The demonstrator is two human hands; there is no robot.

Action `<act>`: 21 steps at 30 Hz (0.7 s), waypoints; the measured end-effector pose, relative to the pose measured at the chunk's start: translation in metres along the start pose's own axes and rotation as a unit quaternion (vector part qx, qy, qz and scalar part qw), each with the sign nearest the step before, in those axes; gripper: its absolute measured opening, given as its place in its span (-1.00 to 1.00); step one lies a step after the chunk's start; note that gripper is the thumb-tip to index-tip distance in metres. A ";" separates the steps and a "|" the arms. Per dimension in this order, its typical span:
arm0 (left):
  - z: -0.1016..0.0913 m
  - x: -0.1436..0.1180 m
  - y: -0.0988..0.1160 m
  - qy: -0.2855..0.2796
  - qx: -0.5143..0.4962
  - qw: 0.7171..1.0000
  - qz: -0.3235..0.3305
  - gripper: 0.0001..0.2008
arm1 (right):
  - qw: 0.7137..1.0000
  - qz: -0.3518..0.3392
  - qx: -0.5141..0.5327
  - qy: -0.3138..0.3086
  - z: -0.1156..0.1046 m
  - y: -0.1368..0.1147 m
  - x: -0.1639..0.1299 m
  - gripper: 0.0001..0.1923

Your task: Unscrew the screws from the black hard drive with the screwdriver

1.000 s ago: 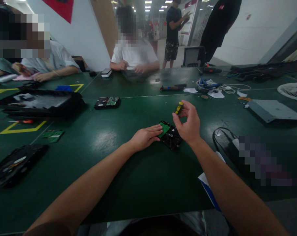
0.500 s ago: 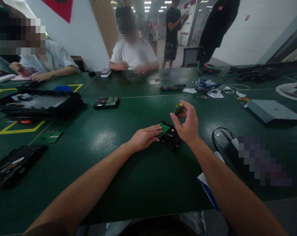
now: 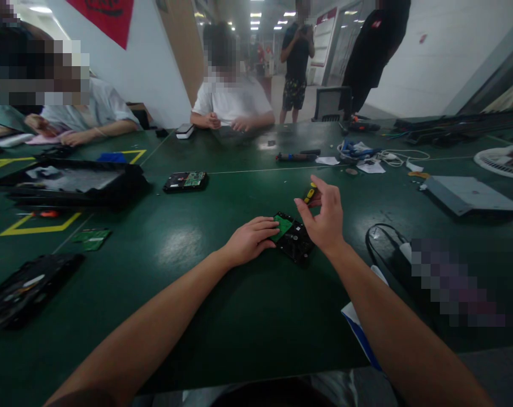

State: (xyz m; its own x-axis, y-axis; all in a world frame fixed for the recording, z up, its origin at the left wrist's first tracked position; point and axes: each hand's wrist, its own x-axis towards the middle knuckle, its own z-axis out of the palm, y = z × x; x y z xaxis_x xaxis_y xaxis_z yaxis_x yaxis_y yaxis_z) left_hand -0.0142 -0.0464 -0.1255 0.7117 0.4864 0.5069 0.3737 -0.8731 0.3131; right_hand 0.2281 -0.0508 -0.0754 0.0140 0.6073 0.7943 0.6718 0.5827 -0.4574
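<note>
A hard drive with a black body and a green circuit board lies tilted on the green table. My left hand is closed on its left side, fingers over the board and thumb at the near edge. Above the drive's right part, my right hand is closed around a screwdriver with a dark green and yellow handle. The handle stands nearly upright between thumb and fingers. I cannot make out the screwdriver's tip, where it meets the drive.
Another hard drive lies farther back. To the left are a black tray, a loose green circuit board and a black device. A grey metal box and tangled cables are on the right. A person sits opposite.
The screwdriver handle has turned in my right hand's fingers, showing more of its yellow marking. My left hand keeps its hold on the hard drive. The view has shifted slightly.
</note>
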 end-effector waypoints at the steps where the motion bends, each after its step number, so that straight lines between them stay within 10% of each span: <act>1: -0.001 0.000 0.000 0.001 0.001 1.000 0.000 -0.61 | 1.000 0.001 -0.001 0.002 0.000 0.001 0.000 -0.37; 10: -0.014 0.008 0.012 -0.018 -0.032 0.996 -0.080 -0.40 | 1.000 0.019 0.011 -0.006 0.002 0.005 -0.003 -0.37; 21: -0.017 0.039 -0.018 -0.169 -0.084 0.973 -0.132 0.14 | 1.000 0.011 0.016 0.007 -0.002 0.002 -0.001 -0.39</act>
State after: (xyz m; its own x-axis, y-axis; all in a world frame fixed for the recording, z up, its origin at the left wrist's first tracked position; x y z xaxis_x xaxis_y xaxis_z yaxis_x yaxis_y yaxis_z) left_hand -0.0031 -0.0114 -0.0973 0.7697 0.6295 0.1061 0.4883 -0.6877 0.5372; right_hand 0.2313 -0.0512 -0.0766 0.0389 0.6125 0.7895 0.6474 0.5864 -0.4868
